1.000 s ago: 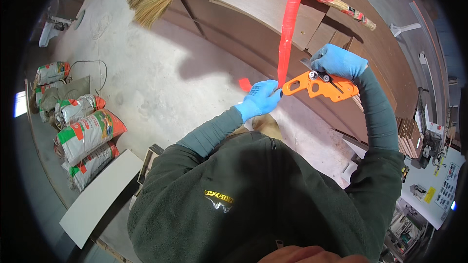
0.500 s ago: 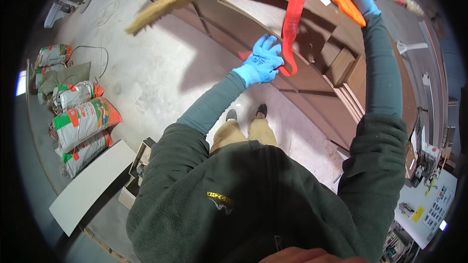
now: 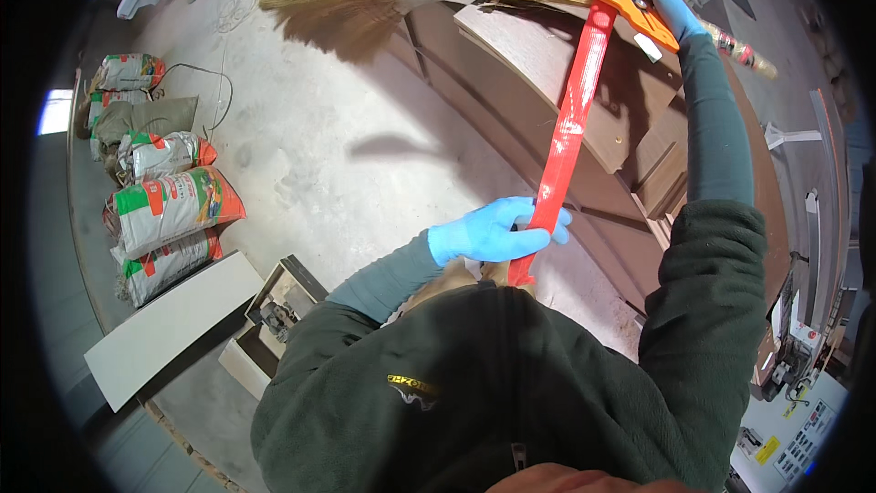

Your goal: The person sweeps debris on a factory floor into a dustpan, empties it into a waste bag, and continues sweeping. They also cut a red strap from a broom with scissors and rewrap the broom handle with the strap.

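Observation:
A straw broom [image 3: 333, 0] with a white-wrapped neck lies crosswise at the far side, its bristles to the left. Around the far end of its handle, my right hand [image 3: 673, 11] in a blue glove is closed. The same hand is against a flat orange tool [image 3: 630, 7] with metal parts in its middle; what kind it is I cannot make out. From the handle beside the orange tool, a shiny red strip [image 3: 568, 128] runs straight toward me. My left hand [image 3: 497, 230], also blue-gloved, is closed on the strip's near part, close to my waist.
Brown boards [image 3: 538, 82] are stacked ahead to the right. Filled sacks [image 3: 178, 210] lie in a pile at the left. A white panel [image 3: 173, 333] and an open wooden box [image 3: 278, 315] are at the lower left. A white machine panel [image 3: 789, 429] stands at the lower right.
My left hand has drawn back toward my body, and the red strip, slack and curled before, is now stretched straight. The broom's bristle end has swung slightly, showing its fan more broadly.

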Motion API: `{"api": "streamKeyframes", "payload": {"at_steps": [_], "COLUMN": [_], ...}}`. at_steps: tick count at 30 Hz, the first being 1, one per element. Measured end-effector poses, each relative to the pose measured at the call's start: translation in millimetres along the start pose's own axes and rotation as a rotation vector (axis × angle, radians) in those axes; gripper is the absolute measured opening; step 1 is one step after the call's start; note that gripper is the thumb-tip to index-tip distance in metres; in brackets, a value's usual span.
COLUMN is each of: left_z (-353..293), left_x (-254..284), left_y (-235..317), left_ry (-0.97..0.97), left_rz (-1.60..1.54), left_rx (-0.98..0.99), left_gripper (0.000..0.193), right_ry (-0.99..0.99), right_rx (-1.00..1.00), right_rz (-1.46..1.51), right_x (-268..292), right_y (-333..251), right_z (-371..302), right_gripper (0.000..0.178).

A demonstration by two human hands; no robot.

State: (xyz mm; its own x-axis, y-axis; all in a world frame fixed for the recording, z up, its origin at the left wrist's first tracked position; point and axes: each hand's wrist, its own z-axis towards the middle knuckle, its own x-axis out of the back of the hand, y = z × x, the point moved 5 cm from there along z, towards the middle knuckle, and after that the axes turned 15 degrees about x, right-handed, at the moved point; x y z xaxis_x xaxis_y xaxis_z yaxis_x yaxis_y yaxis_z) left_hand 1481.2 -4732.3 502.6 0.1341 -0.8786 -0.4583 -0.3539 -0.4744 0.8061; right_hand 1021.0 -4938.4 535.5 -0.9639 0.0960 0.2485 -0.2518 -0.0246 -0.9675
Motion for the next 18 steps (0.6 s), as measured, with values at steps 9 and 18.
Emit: {"api": "streamKeyframes", "payload": {"at_steps": [9, 18], "left_z": [22.6, 128.1], "left_x": [114.7, 120.8], "left_y": [142.4, 231.2], "left_ry": [0.800, 1.303], "left_rz": [0.651, 1.338], "left_rx": [-0.420, -0.583], "left_gripper": [0.036, 0.036], "right_ry": [0.155, 0.134], "right_rx": [-0.293, -0.121], "right_rz": [0.201, 0.278], "right_x": [-18.5, -24.5], "right_y": [2.5, -18.4], "right_z": [-58.7, -66.0], "right_gripper": [0.033, 0.036]}}
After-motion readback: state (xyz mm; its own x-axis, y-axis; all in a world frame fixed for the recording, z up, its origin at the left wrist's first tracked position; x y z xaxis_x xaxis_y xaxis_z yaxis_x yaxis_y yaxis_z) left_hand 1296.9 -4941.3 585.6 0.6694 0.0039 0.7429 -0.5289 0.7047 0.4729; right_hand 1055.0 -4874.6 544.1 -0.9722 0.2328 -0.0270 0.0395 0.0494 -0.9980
